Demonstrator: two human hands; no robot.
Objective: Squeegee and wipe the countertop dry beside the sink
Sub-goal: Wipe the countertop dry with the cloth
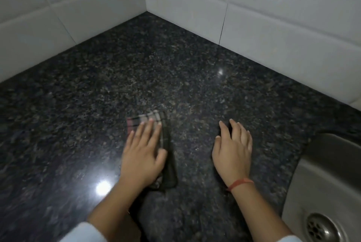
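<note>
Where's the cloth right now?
Head view: the checked cloth lies on the countertop under the left hand, left of the right hand and the sink.

Dark granite countertop (pixel 175 69) w/ folded plaid cloth (pixel 148 119) flat on it.

The cloth (pixel 152 122) lies on the tabletop (pixel 136 65) near its front middle, under my left grip (pixel 142 153), which rests flat on it. My right grip (pixel 232 149) rests on the tabletop to the right, apart from the cloth. The sink (pixel 322 173) sits in the front right corner, and the walls (pixel 273 16) meet behind.
</note>
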